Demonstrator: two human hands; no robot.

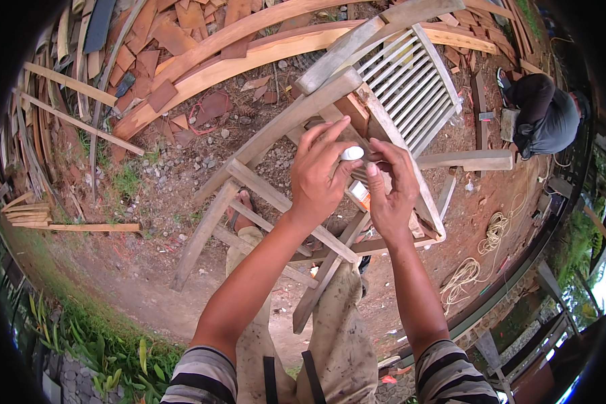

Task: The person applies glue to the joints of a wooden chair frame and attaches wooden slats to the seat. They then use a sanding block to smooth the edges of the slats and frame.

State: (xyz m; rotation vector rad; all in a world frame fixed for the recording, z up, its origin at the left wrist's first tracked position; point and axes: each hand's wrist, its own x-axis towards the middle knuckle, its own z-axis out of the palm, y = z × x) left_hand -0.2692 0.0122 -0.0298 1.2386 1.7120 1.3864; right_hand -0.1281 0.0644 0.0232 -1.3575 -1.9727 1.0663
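My left hand [316, 178] is closed around a small white plastic bottle or cap [352, 153], its rounded end showing between thumb and fingers. Close by on the right, my right hand [396, 192] has its fingers curled toward the thumb; whatever lies between them is too small to make out. Below the white piece, a small white-and-orange packet [360, 195] shows beside my right thumb. Both hands are over a weathered wooden chair [276, 128], which lies tipped with its slatted part [411, 84] away from me. Its legs and rungs reach back toward my knees.
Terracotta tile pieces [175, 37] and long planks [249, 50] are heaped at the back left. Another person [552, 114] crouches at the right. Coiled rope [461, 279] lies on the dirt at the right. Green plants [94, 343] border the lower left.
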